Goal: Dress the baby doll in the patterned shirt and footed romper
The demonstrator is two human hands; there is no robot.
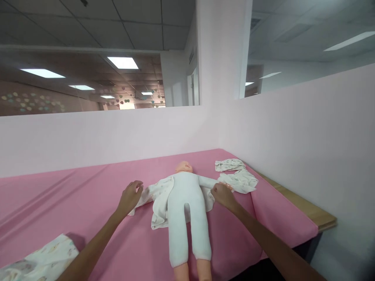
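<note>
A doll (187,195) with a white cloth body lies on its back, its head toward the wall. A printed white jacket (160,203) is spread under it, with one sleeve around the doll's arm on the left. My left hand (132,195) hovers beside that sleeve, fingers apart and curved, holding nothing. My right hand (222,194) is closed by the doll's other arm, near its small hand, over the jacket's right side. What its fingers hold, if anything, is hidden.
Folded printed clothes (238,179) lie at the back right on the pink mat (102,187). Another printed cloth (49,259) is at the lower left. A wooden table edge (304,207) shows at the right, with white walls (131,136) behind.
</note>
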